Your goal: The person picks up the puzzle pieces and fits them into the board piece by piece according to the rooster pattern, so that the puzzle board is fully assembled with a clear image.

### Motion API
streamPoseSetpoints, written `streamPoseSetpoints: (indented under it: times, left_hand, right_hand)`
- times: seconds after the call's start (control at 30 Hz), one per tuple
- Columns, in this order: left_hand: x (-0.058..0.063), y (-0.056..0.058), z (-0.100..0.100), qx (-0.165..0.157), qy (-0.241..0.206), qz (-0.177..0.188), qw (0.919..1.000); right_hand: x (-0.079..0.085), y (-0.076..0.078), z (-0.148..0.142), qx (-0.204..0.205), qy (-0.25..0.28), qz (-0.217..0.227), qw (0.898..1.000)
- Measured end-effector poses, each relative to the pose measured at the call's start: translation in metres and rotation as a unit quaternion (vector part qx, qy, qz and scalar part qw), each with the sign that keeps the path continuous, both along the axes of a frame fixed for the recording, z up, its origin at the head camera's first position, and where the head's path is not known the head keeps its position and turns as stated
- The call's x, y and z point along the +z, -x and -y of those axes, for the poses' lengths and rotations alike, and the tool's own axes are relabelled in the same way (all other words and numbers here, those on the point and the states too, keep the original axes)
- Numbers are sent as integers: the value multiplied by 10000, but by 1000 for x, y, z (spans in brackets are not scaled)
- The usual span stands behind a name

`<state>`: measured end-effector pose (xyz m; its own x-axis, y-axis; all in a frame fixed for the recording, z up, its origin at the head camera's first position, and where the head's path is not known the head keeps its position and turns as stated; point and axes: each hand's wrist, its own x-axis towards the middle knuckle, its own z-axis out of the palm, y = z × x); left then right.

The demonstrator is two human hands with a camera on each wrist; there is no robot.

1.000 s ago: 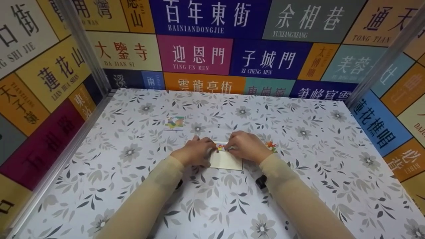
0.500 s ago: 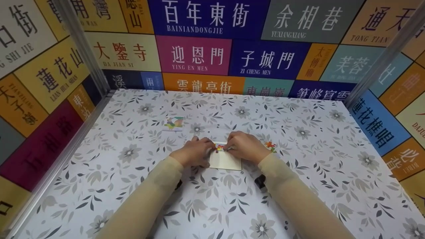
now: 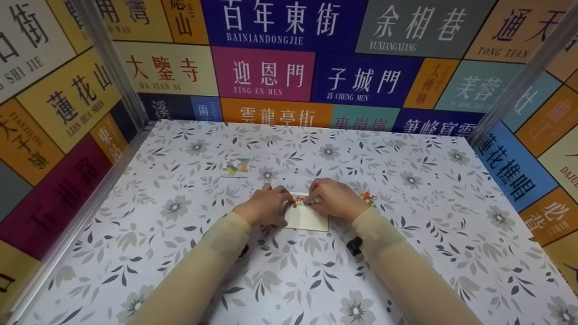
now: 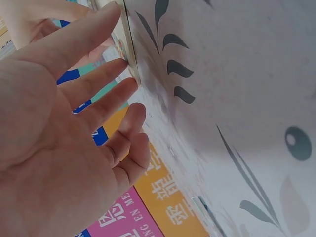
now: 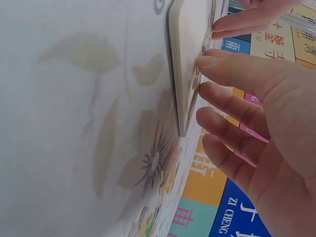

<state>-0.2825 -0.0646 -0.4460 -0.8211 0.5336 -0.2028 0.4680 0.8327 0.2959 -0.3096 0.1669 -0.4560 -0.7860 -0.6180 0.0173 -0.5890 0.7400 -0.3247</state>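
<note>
A small pale rectangular puzzle board (image 3: 309, 220) lies on the table between both hands. Small colourful puzzle pieces (image 3: 299, 200) sit along its far edge. My left hand (image 3: 266, 206) is at the board's left side. Its index fingertip touches the pieces, and its thumb lies near the board's left edge. In the left wrist view the left fingers (image 4: 106, 106) are extended, with the outer two bent. From the right, my right hand (image 3: 335, 198) pinches a puzzle piece (image 5: 196, 81) between thumb and index finger at the board's far edge. The fingers partly hide the pieces.
Loose colourful puzzle pieces (image 3: 368, 197) lie just beyond the right wrist. A square printed picture card (image 3: 235, 167) lies at the back left. The white table covering (image 3: 406, 153) has grey flowers, and walls with printed signs (image 3: 266, 74) enclose its back and sides.
Both hands stay at the board's far edge with only tiny finger shifts. The board, the loose pieces and the card keep their places.
</note>
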Motion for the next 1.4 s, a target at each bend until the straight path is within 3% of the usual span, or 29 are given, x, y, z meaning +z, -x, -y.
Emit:
streamPoseSetpoints:
  times: [0.3,0.8,1.4]
  left_hand:
    - [-3,-4,1,160,-40,51,9999]
    - [-6,-7,2,236,0,42,9997]
    - [-2,-5,-4,136,34,-70,9999]
  right_hand:
    - [-5,-5,-8,133,70,116,9998]
    - [-3,-26,-32,-853,370,-61,9956]
    - [-4,-36,-63,-1030,467,-388,9928]
